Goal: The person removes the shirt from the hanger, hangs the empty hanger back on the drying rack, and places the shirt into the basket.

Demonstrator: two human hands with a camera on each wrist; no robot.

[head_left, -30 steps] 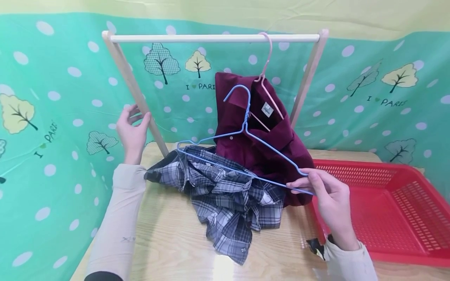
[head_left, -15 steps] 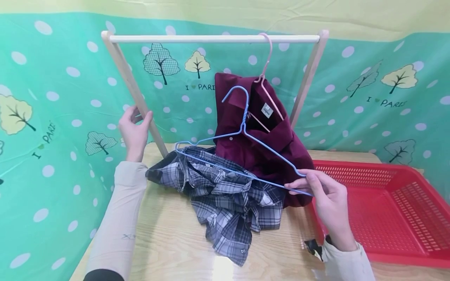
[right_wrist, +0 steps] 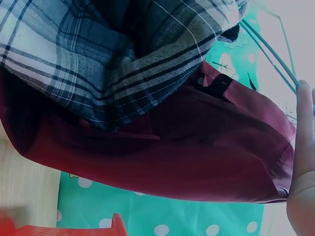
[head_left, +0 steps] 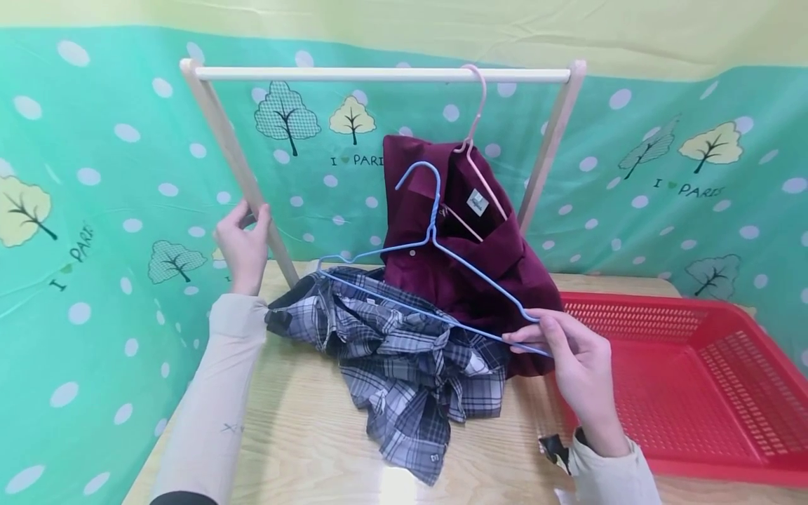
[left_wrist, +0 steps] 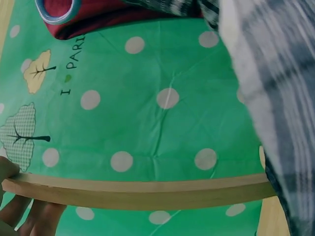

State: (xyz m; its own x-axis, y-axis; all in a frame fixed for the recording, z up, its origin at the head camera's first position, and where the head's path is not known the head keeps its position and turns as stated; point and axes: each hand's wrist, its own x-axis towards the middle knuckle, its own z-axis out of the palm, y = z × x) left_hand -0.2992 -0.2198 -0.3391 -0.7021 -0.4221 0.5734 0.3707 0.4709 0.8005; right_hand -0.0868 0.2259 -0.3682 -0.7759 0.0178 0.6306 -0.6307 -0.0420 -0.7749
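My left hand (head_left: 243,249) pinches the left wooden post (head_left: 236,151) of a clothes rack between thumb and fingers. In the left wrist view, thumb and fingers lie on opposite sides of that post. My right hand (head_left: 577,368) pinches the right end of a blue wire hanger (head_left: 480,270), whose hook points up. Behind the hanger's lower bar lies a crumpled grey-and-black plaid shirt (head_left: 410,414), spread on the table and reaching my left cuff. A maroon shirt (head_left: 413,277) hangs tilted from a pink hanger (head_left: 482,109) on the rack's white rail (head_left: 334,73).
A red plastic basket (head_left: 682,468) stands on the wooden table (head_left: 303,435) at the right. A small black scrap (head_left: 555,449) shows beside my right cuff. Behind the rack hangs a green dotted cloth (head_left: 328,217) with tree prints.
The right hand has shifted slightly left with the blue hanger. The left thumb and fingers have drawn closer around the post. The view has shifted a little; both shirts lie as before.
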